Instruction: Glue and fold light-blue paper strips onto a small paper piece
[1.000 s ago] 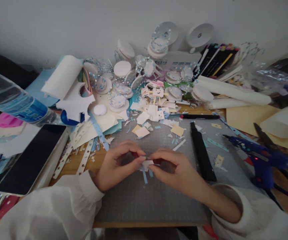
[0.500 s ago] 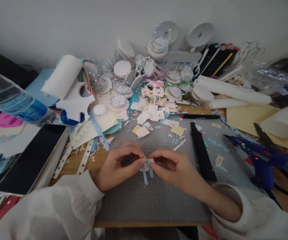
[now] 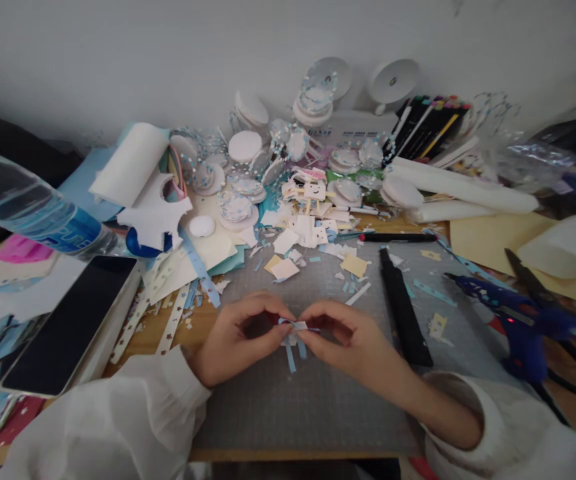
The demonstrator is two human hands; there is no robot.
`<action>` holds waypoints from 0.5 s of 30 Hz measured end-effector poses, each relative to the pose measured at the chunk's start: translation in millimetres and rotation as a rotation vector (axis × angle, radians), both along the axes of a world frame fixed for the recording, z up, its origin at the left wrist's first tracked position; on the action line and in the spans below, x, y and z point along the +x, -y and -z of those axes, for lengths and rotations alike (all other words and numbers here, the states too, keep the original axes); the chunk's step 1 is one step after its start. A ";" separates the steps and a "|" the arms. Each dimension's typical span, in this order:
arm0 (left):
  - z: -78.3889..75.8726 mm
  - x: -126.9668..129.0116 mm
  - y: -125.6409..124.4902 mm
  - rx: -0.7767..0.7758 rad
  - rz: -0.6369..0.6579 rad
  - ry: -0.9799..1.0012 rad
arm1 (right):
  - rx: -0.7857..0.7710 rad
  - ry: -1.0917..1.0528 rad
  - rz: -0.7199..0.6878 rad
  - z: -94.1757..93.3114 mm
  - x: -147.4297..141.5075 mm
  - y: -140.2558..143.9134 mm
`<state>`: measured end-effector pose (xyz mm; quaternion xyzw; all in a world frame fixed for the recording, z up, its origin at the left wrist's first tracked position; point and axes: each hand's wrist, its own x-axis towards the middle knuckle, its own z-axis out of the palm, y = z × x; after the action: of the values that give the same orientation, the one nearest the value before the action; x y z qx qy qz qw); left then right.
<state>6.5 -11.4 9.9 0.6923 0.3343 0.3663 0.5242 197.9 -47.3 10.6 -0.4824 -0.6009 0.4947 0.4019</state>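
Together hands (image 3: 293, 337) pinch paper piece (image 3: 295, 328) above mat (image 3: 308, 400).

A plain white wall (image 3: 118, 53) rises behind a wooden desk (image 3: 168, 333); soft, dim, even light; no windows visible.

Both hands (image 3: 293, 337) pinched, fingertips together

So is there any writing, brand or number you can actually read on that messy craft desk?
Water bottle: blue label with pale letters, roughly "PUR", cut off and blurred; not sure.
White box at the back: a row of dark characters, too small to read.
Marker pens: no print can be made out.
Paper piece pinched between the left hand and right hand: no writing.
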 end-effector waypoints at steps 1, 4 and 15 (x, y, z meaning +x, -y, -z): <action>0.1 -0.1 -0.2 -0.006 0.000 0.000 | -0.004 0.002 0.001 1.2 -0.1 -1.3; 0.8 0.4 -1.4 -0.040 0.000 0.001 | 0.028 0.051 0.005 4.6 -0.1 -6.4; 2.8 -2.6 -6.0 -0.143 -0.010 0.054 | 0.229 0.677 0.116 -22.5 91.8 99.4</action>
<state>3.9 -5.5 7.0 0.6412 0.3489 0.3626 0.5793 289.8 -146.7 33.1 -0.6040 -0.7230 0.2129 0.2590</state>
